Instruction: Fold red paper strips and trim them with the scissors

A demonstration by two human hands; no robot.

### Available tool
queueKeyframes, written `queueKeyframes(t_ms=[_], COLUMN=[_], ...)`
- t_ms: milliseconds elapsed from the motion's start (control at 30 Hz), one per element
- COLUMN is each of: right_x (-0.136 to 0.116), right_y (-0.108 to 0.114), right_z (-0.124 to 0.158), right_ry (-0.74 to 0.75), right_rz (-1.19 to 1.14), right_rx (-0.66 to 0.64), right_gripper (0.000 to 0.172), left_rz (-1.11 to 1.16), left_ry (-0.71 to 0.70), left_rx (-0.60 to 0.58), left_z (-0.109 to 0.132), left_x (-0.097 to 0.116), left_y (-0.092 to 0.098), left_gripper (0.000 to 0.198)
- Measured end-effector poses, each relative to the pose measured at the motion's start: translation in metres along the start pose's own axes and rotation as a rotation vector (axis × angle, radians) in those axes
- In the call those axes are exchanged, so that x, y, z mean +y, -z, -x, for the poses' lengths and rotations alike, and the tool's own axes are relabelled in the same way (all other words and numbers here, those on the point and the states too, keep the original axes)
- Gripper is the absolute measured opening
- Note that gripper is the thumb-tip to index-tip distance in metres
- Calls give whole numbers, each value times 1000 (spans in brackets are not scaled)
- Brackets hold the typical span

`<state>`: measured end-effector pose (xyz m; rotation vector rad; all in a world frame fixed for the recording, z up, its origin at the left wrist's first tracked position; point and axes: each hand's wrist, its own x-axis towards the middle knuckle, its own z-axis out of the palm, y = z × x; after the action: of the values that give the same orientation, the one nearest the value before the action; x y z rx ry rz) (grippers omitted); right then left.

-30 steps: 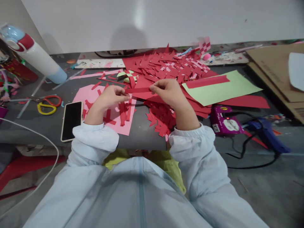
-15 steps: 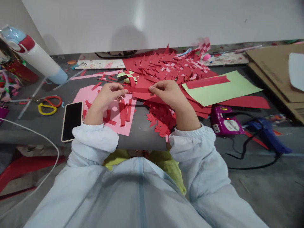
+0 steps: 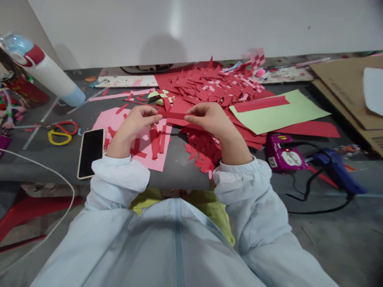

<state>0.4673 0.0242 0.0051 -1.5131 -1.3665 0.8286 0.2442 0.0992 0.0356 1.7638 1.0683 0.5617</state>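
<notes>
A narrow red paper strip (image 3: 173, 115) is stretched level between my two hands. My left hand (image 3: 142, 118) pinches its left end between thumb and fingers. At the other end, my right hand (image 3: 206, 116) pinches it the same way. Beneath my left hand lies a pink paper sheet (image 3: 155, 163) with several short red strips (image 3: 154, 143) scattered over it. Behind the hands rises a big heap of cut red paper pieces (image 3: 203, 85), some woven in pink and red checks. More red cut pieces (image 3: 206, 149) lie below my right hand.
Scissors (image 3: 61, 132), a phone (image 3: 91, 153) and a leaning bottle (image 3: 56, 75) are on the left. To the right lie a pale green sheet (image 3: 269, 117), a purple box (image 3: 284, 155), a blue glue gun (image 3: 338, 169) with black cable, and cardboard (image 3: 344, 87).
My right hand has slid slightly left along the strip, so the span between my hands is shorter. My left hand stays nearly in place.
</notes>
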Motion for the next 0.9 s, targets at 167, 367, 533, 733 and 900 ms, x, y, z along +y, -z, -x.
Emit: queueKeyframes(t_ms=[167,367,533,733,900], right_x=[0,-2,-3,-1,1], right_y=[-1,-4,-7,-10,-12], right_z=[-1,-2,-2,-2,-2], right_ry=[125,282,361,413,434], right_rz=[-24,-34,5,-3,-19], right_rx=[79,141,181,201,170], right_gripper=[11,6,7,11,9], left_rz=[36,167,42,-52,-93], left_ry=[108,119,29,51,2], left_rx=[-139,-301,-452,-490,-472], left_z=[1,4,3,3,1], left_x=[2,2,0,5,4], left_y=[-1,0,1,-3,-4], left_gripper=[14,36,26,31,30])
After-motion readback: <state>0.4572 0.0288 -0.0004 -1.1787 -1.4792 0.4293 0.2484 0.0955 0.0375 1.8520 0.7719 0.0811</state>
